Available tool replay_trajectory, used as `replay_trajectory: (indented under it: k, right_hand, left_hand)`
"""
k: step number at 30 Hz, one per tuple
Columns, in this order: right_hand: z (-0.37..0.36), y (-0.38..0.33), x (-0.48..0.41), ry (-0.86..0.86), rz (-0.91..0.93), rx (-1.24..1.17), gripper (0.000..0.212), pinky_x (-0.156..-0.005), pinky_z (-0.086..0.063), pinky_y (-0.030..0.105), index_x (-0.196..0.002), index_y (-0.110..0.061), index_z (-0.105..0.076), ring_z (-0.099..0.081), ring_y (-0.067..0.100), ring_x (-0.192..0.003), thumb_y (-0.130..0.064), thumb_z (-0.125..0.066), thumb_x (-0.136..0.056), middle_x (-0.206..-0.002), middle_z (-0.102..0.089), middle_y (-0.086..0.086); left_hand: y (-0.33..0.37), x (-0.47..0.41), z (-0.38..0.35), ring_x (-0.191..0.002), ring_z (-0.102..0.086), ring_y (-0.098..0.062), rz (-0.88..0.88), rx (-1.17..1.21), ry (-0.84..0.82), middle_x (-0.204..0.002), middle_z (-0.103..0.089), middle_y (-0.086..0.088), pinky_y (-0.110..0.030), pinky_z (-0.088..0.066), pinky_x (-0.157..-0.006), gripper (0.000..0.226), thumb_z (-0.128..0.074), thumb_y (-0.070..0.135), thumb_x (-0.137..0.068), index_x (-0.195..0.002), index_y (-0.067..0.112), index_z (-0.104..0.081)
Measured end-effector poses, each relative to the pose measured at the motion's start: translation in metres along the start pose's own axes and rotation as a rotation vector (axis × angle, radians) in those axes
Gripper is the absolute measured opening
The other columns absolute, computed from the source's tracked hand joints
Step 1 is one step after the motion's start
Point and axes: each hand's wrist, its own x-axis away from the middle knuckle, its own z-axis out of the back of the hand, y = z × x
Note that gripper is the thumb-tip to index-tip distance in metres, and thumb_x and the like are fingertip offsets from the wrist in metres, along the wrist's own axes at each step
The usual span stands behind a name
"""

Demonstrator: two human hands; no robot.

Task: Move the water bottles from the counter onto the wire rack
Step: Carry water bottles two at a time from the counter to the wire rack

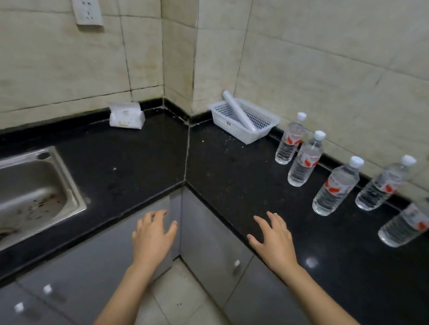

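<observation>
Black stone counter carried five clear water bottles in a row along the right-hand tiled wall, each upright, long axis vertical, white cap on top. Beyond the row, in the corner, a white plastic basket held a slanted white roll; a wipes pack stood by the back wall and a steel sink sat at left. Both hands held nothing, fingers straight and spread: the right hand over the counter's edge, near the bottles, the left hand before the cabinet doors.
</observation>
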Motion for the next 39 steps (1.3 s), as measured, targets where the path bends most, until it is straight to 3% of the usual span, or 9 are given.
replay_trajectory:
  k: [6,13,18,26,28,30,33,36,39]
  right_hand:
    - [0.024,0.052,-0.045,0.114,-0.211,-0.056,0.057,-0.112,-0.019,0.036,-0.14,-0.02,-0.032,-0.012,0.024,-0.142,-0.036,-0.051,-0.089,-0.152,-0.021,0.01]
    - [0.044,0.097,-0.138,0.248,-0.293,-0.254,0.066,-0.112,-0.021,0.034,-0.141,-0.013,-0.026,-0.021,0.026,-0.14,-0.03,-0.058,-0.086,-0.15,-0.023,0.015]
    - [0.055,0.109,-0.206,0.37,-0.332,-0.471,0.078,-0.11,-0.026,0.038,-0.143,-0.013,-0.019,-0.022,0.03,-0.139,-0.021,-0.065,-0.08,-0.148,-0.019,0.017]
    - [0.083,0.14,-0.293,0.509,-0.537,-0.644,0.099,-0.109,-0.025,0.039,-0.145,-0.013,-0.01,-0.02,0.03,-0.138,-0.018,-0.076,-0.071,-0.15,-0.02,0.016]
    - [0.082,0.149,-0.306,0.46,-0.53,-0.652,0.094,-0.106,-0.031,0.041,-0.143,-0.017,-0.019,-0.031,0.03,-0.133,-0.018,-0.076,-0.069,-0.145,-0.03,0.013]
    - [0.081,0.155,-0.315,0.412,-0.538,-0.665,0.077,-0.092,-0.042,0.037,-0.133,-0.019,-0.034,-0.046,0.029,-0.12,-0.021,-0.075,-0.068,-0.13,-0.043,0.009]
    - [0.083,0.158,-0.319,0.372,-0.568,-0.54,0.063,-0.076,-0.04,0.03,-0.122,-0.021,-0.039,-0.053,0.025,-0.109,-0.035,-0.071,-0.07,-0.119,-0.048,0.002]
    - [0.08,0.152,-0.313,0.397,-0.635,-0.491,0.063,-0.077,-0.04,0.031,-0.122,-0.022,-0.039,-0.053,0.022,-0.109,-0.038,-0.071,-0.07,-0.118,-0.048,0.0]
    - [0.078,0.146,-0.314,0.423,-0.69,-0.461,0.063,-0.08,-0.043,0.031,-0.122,-0.022,-0.039,-0.053,0.021,-0.109,-0.038,-0.07,-0.07,-0.118,-0.048,-0.001]
  left_hand:
    - [0.063,-0.057,-0.058,-0.128,-0.035,-0.025,-0.167,0.028,-0.179,-0.138,-0.041,-0.006,-0.039,-0.03,-0.102,0.045,-0.044,0.036,-0.091,-0.132,0.018,-0.042]
    - [0.143,-0.141,-0.085,-0.13,-0.033,-0.021,-0.334,-0.09,-0.2,-0.14,-0.037,-0.001,-0.036,-0.03,-0.104,0.046,-0.042,0.039,-0.092,-0.134,0.021,-0.038]
    - [0.18,-0.192,-0.106,-0.129,-0.034,-0.019,-0.305,-0.104,-0.193,-0.139,-0.039,-0.001,-0.035,-0.031,-0.104,0.046,-0.044,0.038,-0.091,-0.133,0.02,-0.039]
    - [0.22,-0.216,-0.176,-0.129,-0.034,-0.022,-0.278,-0.035,-0.476,-0.143,-0.034,-0.004,-0.034,-0.033,-0.105,0.063,-0.049,0.039,-0.089,-0.142,0.021,-0.02]
    - [0.231,-0.231,-0.184,-0.131,-0.032,-0.024,-0.277,-0.006,-0.503,-0.144,-0.033,-0.007,-0.036,-0.031,-0.107,0.071,-0.053,0.038,-0.087,-0.144,0.021,-0.015]
    - [0.251,-0.253,-0.19,-0.133,-0.03,-0.026,-0.278,0.045,-0.506,-0.146,-0.031,-0.009,-0.038,-0.03,-0.108,0.076,-0.058,0.035,-0.084,-0.144,0.019,-0.014]
    - [0.296,-0.291,-0.201,-0.135,-0.029,-0.027,-0.361,0.146,-0.471,-0.147,-0.03,-0.011,-0.039,-0.029,-0.108,0.082,-0.065,0.031,-0.079,-0.144,0.017,-0.017]
    - [0.344,-0.322,-0.218,-0.137,-0.027,-0.027,-0.476,0.28,-0.491,-0.149,-0.029,-0.01,-0.042,-0.027,-0.109,0.092,-0.073,0.028,-0.072,-0.144,0.016,-0.018]
    - [0.379,-0.346,-0.239,-0.131,-0.037,-0.028,-0.561,0.33,-0.561,-0.141,-0.038,-0.011,-0.049,-0.033,-0.107,0.096,-0.081,0.03,-0.06,-0.139,0.021,-0.027]
